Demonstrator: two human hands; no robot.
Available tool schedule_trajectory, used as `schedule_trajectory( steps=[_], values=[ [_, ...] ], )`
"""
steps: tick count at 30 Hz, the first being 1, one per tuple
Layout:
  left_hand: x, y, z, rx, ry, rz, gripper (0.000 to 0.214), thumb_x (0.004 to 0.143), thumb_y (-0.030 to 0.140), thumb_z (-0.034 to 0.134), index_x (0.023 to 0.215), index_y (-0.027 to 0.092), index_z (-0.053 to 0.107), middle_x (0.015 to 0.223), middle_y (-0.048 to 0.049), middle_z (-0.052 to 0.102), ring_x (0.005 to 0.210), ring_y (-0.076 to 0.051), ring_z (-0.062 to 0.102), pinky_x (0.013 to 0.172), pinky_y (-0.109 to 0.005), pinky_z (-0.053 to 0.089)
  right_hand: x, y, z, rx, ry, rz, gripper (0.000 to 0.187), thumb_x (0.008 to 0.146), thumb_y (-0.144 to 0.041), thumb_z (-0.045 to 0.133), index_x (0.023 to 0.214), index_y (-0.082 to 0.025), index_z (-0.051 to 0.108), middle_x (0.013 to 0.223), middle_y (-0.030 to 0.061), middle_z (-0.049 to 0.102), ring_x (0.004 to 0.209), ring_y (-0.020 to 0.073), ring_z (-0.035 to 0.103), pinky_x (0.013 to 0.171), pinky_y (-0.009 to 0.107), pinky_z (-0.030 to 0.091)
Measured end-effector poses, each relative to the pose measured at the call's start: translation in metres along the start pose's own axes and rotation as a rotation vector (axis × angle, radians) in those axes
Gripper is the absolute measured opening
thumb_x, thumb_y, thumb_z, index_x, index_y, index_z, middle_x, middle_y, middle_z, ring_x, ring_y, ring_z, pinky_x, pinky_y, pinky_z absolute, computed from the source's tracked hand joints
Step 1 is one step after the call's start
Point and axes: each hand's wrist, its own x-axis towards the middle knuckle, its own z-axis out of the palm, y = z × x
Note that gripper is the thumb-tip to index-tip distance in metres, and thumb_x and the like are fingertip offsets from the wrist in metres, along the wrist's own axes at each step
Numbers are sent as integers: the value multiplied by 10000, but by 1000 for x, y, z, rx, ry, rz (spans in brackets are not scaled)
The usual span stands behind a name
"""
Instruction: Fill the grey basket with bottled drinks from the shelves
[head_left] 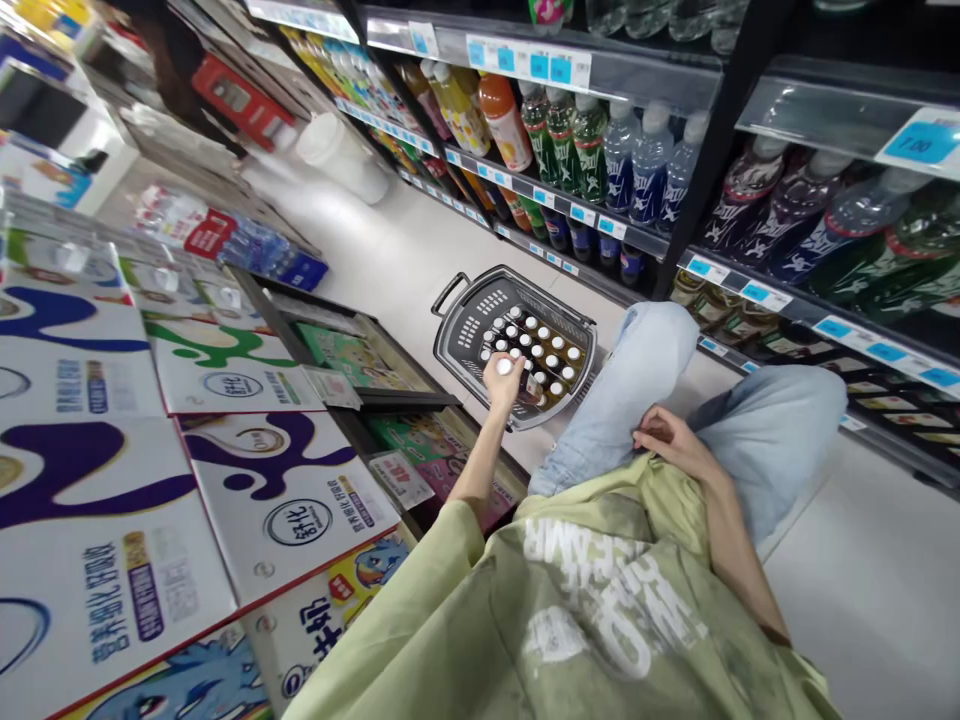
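Note:
My left hand [502,382] is closed around a white-capped bottle [505,366] at the left side of a dark grey shopping basket [472,300]. The fingers hide much of that bottle's body. Several white-capped bottles [555,343] stand close together in the basket, with dark and amber-brown tones below their caps. The basket is on the floor in front of my bent knees, its handle to the far left. My right hand [671,440] rests on my lap between the jeans legs, near the shirt hem. Its fingers are loosely curled and apart, with nothing visible in them.
Drink shelves [634,235] with several rows of bottles run along the right. Stacked milk cartons [292,500] rise close on the left. Farther down the aisle are a shrink-wrapped water pack [232,240], a white bin [341,155] and a red object [244,100].

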Motion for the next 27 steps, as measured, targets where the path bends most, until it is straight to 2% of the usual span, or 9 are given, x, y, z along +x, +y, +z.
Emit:
schedule_trajectory(
  steps=[5, 9, 14, 18, 22, 25, 27],
  values=[
    [-9, -35, 41, 49, 26, -67, 229, 770, 378, 762, 784, 225, 592, 793, 4, 667, 781, -188, 629, 767, -290, 489, 3, -3, 2, -16, 3, -4, 507, 818, -680, 784, 874, -258, 508, 801, 25, 738, 785, 213, 722, 740, 343, 554],
    [-10, -47, 65, 72, -3, -70, 206, 838, 377, 702, 813, 226, 565, 837, -25, 687, 826, -199, 632, 818, -301, 494, 7, -3, 3, -26, 6, -10, 506, 818, -688, 781, 857, -261, 513, 780, 24, 718, 766, 221, 709, 713, 353, 548],
    [-3, -56, 85, 56, -96, -38, 172, 844, 340, 706, 814, 224, 582, 894, -37, 718, 882, -211, 648, 903, -326, 489, 10, -1, 4, -40, 14, -10, 481, 832, -667, 778, 856, -262, 519, 774, 24, 710, 761, 220, 693, 725, 360, 551],
    [8, -60, 92, 67, -246, 46, 158, 834, 308, 731, 825, 214, 605, 942, -56, 734, 916, -221, 656, 924, -339, 493, 12, -2, 4, -45, 16, -15, 464, 838, -647, 778, 854, -260, 523, 773, 16, 695, 761, 211, 684, 740, 354, 552],
    [20, -58, 88, 95, -351, 78, 132, 850, 280, 726, 891, 204, 625, 1015, -73, 745, 947, -210, 658, 913, -328, 512, 14, -4, 4, -42, 12, 7, 455, 842, -636, 778, 855, -256, 530, 784, 14, 690, 763, 209, 688, 737, 349, 548],
    [29, -56, 83, 208, -470, 138, 137, 861, 244, 717, 964, 196, 639, 1080, -88, 750, 999, -219, 658, 949, -339, 516, 17, -4, 4, -42, 12, 4, 455, 838, -632, 784, 850, -252, 534, 782, 15, 690, 765, 208, 687, 738, 347, 545],
    [36, -55, 79, 292, -523, 165, 208, 820, 217, 761, 991, 191, 646, 1066, -102, 747, 997, -248, 658, 956, -365, 513, 18, -3, 4, -45, 16, 4, 460, 833, -634, 788, 848, -250, 536, 788, 16, 691, 769, 208, 690, 742, 348, 547]
  ],
)
